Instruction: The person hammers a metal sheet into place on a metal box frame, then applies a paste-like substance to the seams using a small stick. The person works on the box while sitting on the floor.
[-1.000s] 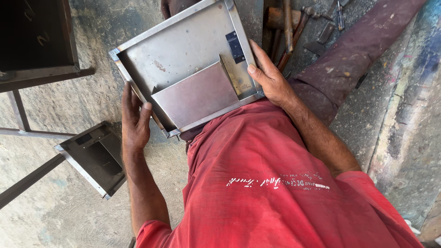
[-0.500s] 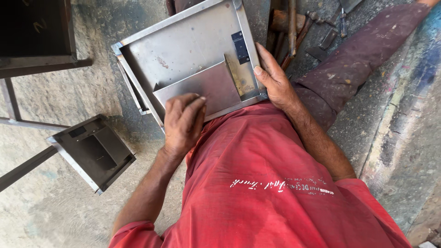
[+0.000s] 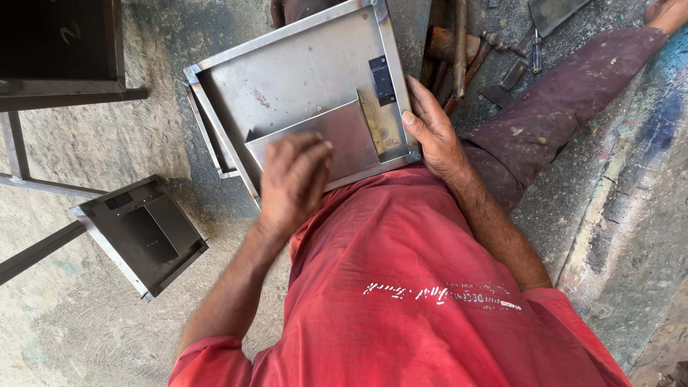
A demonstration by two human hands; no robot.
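A shallow metal tray (image 3: 301,79) with raised edges rests tilted on the lap of a seated person in a red shirt (image 3: 416,287), its open face toward the camera. A smaller metal plate (image 3: 344,132) lies inside the tray along its near edge. A small dark hinge (image 3: 381,80) sits close to the tray's right rim, with a yellowish patch below it.

The left hand (image 3: 294,183) lies flat on the plate's left part, fingers together and loosely curled, pressing on it rather than gripping; the hand is slightly blurred. The right hand (image 3: 433,132) holds the tray's right rim, thumb over the inner edge and fingers wrapped behind it.

A second tray edge (image 3: 208,136) shows just behind the tray's left side. To the left, on the concrete floor (image 3: 86,337), lies a darker metal box (image 3: 143,233), well apart from the hands. A dark steel frame (image 3: 64,86) stands at the top left. Beyond the tray's top right corner lie hand tools (image 3: 466,50), among them a hammer. The person's leg (image 3: 573,100), in stained dark trousers, stretches to the upper right.
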